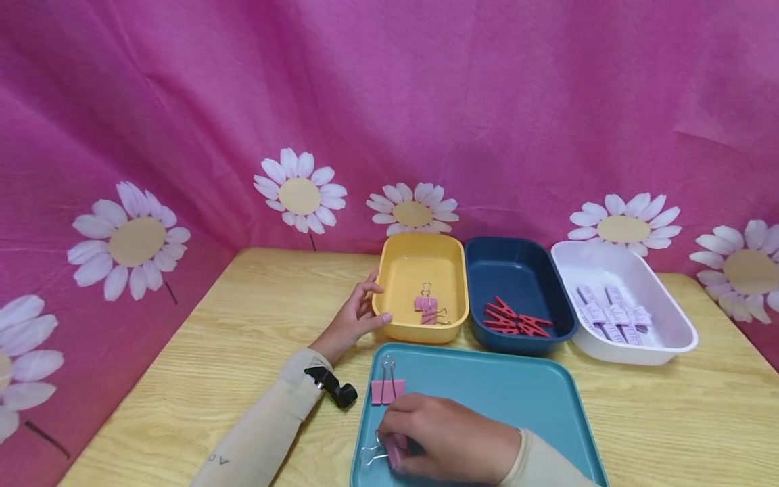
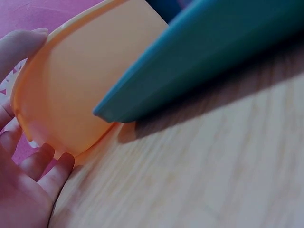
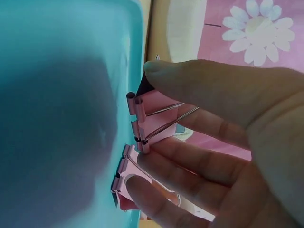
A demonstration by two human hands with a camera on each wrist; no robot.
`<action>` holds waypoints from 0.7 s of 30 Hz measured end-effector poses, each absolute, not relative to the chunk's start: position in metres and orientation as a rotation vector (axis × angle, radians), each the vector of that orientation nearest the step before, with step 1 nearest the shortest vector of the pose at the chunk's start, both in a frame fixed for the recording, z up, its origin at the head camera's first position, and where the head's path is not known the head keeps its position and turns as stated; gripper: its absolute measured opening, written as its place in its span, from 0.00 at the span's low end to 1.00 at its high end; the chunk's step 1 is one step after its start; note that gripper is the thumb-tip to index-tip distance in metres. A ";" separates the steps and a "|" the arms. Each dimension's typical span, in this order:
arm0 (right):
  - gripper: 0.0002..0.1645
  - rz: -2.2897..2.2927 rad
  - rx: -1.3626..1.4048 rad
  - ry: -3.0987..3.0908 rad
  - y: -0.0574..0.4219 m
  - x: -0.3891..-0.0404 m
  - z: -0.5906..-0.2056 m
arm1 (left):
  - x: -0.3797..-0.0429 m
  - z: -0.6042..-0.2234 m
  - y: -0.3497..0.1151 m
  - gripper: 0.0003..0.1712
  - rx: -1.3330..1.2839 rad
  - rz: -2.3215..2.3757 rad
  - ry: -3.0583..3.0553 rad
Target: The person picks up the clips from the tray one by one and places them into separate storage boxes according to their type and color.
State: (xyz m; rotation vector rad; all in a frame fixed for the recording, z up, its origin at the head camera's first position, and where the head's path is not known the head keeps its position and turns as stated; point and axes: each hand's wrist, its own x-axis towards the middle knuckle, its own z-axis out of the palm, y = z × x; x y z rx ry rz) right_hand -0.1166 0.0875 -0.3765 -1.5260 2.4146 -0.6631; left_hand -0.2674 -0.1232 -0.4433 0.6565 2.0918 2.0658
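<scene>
My right hand [image 1: 453,436] pinches a pink binder clip [image 3: 159,111] with wire handles between thumb and fingers, low over the left part of the teal tray [image 1: 487,385]. Another pink binder clip [image 1: 387,392] stands on the tray just beyond that hand; in the right wrist view a fingertip overlaps it. My left hand [image 1: 356,314] holds the near left corner of the yellow bin [image 1: 420,331], thumb at the front rim and fingers along the left side. Pink binder clips [image 1: 426,303] lie inside that bin.
Right of the yellow bin stand a navy bin [image 1: 511,260] with several red clothespins [image 1: 517,319] and a white bin [image 1: 669,325] with pale purple ruler-marked pieces [image 1: 615,314]. All are on a wooden table [image 1: 255,297] before a pink flowered cloth [image 1: 487,101].
</scene>
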 end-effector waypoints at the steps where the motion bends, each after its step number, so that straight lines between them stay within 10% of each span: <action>1: 0.08 -0.666 -1.530 2.419 0.088 -0.116 -0.376 | -0.267 -0.443 -0.123 0.29 0.650 2.061 2.092; 21: 0.11 -0.785 -1.377 2.516 0.099 -0.119 -0.359 | -0.262 -0.438 -0.121 0.30 0.671 2.063 2.069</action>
